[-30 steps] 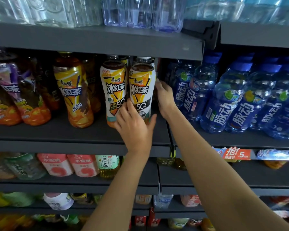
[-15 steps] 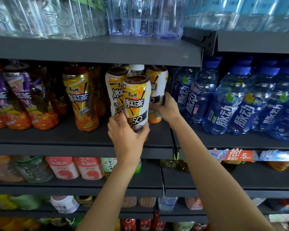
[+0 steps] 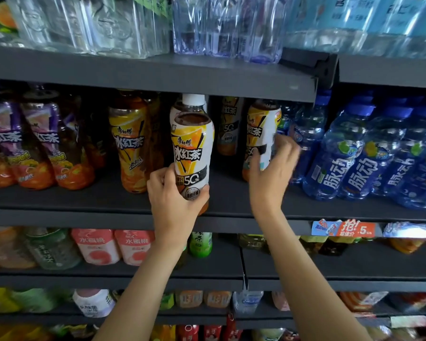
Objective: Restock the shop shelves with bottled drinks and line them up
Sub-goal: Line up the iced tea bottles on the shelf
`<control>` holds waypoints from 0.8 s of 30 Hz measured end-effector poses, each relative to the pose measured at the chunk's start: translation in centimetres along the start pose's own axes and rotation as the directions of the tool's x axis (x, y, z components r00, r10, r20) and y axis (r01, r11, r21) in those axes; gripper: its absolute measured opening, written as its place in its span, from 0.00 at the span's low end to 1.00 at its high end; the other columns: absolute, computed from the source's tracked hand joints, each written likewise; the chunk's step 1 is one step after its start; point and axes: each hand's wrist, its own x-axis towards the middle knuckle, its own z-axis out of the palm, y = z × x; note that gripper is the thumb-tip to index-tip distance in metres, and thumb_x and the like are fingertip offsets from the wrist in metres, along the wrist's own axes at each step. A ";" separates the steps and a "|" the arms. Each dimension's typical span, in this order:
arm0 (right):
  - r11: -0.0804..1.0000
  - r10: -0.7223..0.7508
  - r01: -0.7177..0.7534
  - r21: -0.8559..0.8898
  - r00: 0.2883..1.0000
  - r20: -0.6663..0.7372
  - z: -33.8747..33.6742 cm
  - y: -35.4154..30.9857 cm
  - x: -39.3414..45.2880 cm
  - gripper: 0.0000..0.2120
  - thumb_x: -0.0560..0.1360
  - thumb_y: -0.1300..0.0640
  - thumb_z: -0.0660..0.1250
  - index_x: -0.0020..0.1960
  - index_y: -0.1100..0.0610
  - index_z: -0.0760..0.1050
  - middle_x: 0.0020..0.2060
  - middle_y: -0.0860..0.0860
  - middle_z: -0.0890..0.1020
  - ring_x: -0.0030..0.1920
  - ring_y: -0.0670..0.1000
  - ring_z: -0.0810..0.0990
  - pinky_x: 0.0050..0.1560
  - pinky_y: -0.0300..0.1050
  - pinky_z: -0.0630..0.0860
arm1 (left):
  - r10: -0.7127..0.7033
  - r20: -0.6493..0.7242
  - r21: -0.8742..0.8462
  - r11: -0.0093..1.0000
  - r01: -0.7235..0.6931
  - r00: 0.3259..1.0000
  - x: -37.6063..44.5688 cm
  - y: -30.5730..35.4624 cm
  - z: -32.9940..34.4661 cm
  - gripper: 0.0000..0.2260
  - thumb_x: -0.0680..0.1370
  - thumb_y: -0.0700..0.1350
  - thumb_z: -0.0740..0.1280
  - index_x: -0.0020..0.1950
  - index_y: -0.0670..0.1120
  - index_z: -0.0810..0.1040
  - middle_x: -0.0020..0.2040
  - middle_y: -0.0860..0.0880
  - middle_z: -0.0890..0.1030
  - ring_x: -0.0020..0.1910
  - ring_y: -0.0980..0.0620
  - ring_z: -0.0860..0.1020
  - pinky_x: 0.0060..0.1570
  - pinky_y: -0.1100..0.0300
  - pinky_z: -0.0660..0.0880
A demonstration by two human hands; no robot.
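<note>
My left hand (image 3: 176,195) grips the base of a white-and-yellow iced tea bottle (image 3: 192,148) with a white cap, held upright at the front of the dark middle shelf (image 3: 84,212). My right hand (image 3: 272,168) curls round a second iced tea bottle (image 3: 262,134) of the same kind, standing further right and deeper on the shelf. A third matching bottle (image 3: 228,126) stands in shadow between them at the back. A yellow iced tea bottle (image 3: 130,143) stands to the left.
Blue water bottles (image 3: 362,153) crowd the shelf right of my right hand. Purple-labelled tea bottles (image 3: 49,148) fill the left. Clear water bottles (image 3: 207,23) sit on the shelf above, low over the caps. Lower shelves hold peach and green tea drinks (image 3: 133,244).
My left hand has pulled one iced tea bottle forward to the shelf front. My right hand has drawn the other bottle out to the right, opening a gap between the two.
</note>
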 end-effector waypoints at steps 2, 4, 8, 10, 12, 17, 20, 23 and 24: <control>0.993 -0.107 0.096 0.063 0.976 0.189 1.5 -1.4 -0.7 0.15 0.75 0.64 0.65 0.61 0.66 0.70 0.55 0.60 0.75 0.57 0.57 0.74 0.58 0.46 0.71 | 0.010 -0.004 -0.007 1.000 -0.010 1.000 0.1 -0.3 -0.3 0.29 0.65 0.47 0.77 0.62 0.40 0.73 0.56 0.43 0.71 0.59 0.45 0.68 0.56 0.58 0.66; 0.998 0.005 -0.028 0.063 0.938 0.346 4.2 -2.0 0.2 0.18 0.76 0.62 0.65 0.63 0.67 0.67 0.57 0.61 0.74 0.59 0.58 0.73 0.56 0.40 0.67 | 0.005 -0.004 -0.007 1.000 -0.005 1.000 0.2 -0.5 -0.6 0.28 0.65 0.47 0.77 0.61 0.40 0.73 0.56 0.43 0.71 0.60 0.45 0.69 0.56 0.59 0.66; 0.938 0.339 -0.344 -0.048 0.876 0.344 10.1 -0.2 3.3 0.25 0.76 0.59 0.66 0.66 0.69 0.60 0.62 0.65 0.70 0.63 0.62 0.69 0.59 0.44 0.64 | -0.023 -0.002 -0.018 1.000 0.023 1.000 0.6 -1.2 -1.3 0.30 0.65 0.48 0.76 0.63 0.40 0.72 0.57 0.44 0.69 0.61 0.47 0.68 0.56 0.62 0.63; 0.902 0.427 -0.421 -0.093 0.845 0.323 12.5 0.7 4.4 0.32 0.76 0.57 0.65 0.71 0.68 0.53 0.66 0.65 0.67 0.67 0.62 0.67 0.65 0.50 0.65 | -0.036 0.006 -0.041 0.998 0.036 0.999 0.9 -1.7 -1.5 0.31 0.65 0.49 0.75 0.65 0.41 0.71 0.58 0.46 0.68 0.62 0.49 0.68 0.57 0.63 0.63; 0.848 0.530 -0.497 -0.185 0.795 0.294 14.3 1.6 5.4 0.35 0.77 0.56 0.64 0.74 0.67 0.49 0.70 0.64 0.63 0.70 0.60 0.65 0.68 0.50 0.63 | -0.030 0.015 -0.049 0.998 0.031 0.999 1.1 -2.3 -1.6 0.32 0.65 0.52 0.74 0.66 0.42 0.71 0.60 0.47 0.68 0.62 0.50 0.67 0.57 0.64 0.63; 0.806 0.584 -0.534 -0.257 0.790 0.188 15.4 2.6 6.0 0.26 0.77 0.62 0.61 0.72 0.65 0.56 0.67 0.63 0.69 0.67 0.60 0.69 0.66 0.52 0.68 | -0.005 0.012 -0.093 0.996 0.006 1.000 1.1 -2.8 -1.5 0.31 0.65 0.53 0.72 0.64 0.43 0.71 0.57 0.53 0.65 0.62 0.52 0.67 0.55 0.70 0.62; 0.839 0.543 -0.533 -0.108 0.815 0.203 14.3 2.0 4.1 0.27 0.75 0.60 0.65 0.70 0.64 0.59 0.66 0.61 0.70 0.66 0.59 0.70 0.65 0.50 0.68 | -0.012 0.010 -0.089 0.996 0.013 1.000 1.0 -2.7 -1.5 0.30 0.65 0.51 0.73 0.64 0.41 0.72 0.57 0.51 0.66 0.61 0.49 0.68 0.55 0.68 0.64; 0.884 0.456 -0.467 0.027 0.873 0.175 13.2 1.4 2.0 0.26 0.75 0.59 0.67 0.68 0.64 0.63 0.64 0.61 0.72 0.65 0.59 0.70 0.61 0.49 0.68 | -0.013 0.015 -0.057 0.998 0.014 1.000 1.0 -2.6 -1.6 0.29 0.65 0.48 0.74 0.63 0.39 0.72 0.59 0.44 0.69 0.61 0.45 0.69 0.56 0.61 0.65; 0.886 0.448 -0.461 0.048 0.878 0.168 13.0 1.3 1.6 0.24 0.74 0.60 0.67 0.67 0.64 0.64 0.62 0.60 0.73 0.64 0.59 0.71 0.60 0.49 0.69 | -0.011 0.016 -0.052 0.999 0.012 1.000 1.1 -2.6 -1.6 0.29 0.65 0.48 0.75 0.63 0.39 0.72 0.59 0.43 0.69 0.61 0.45 0.69 0.56 0.61 0.64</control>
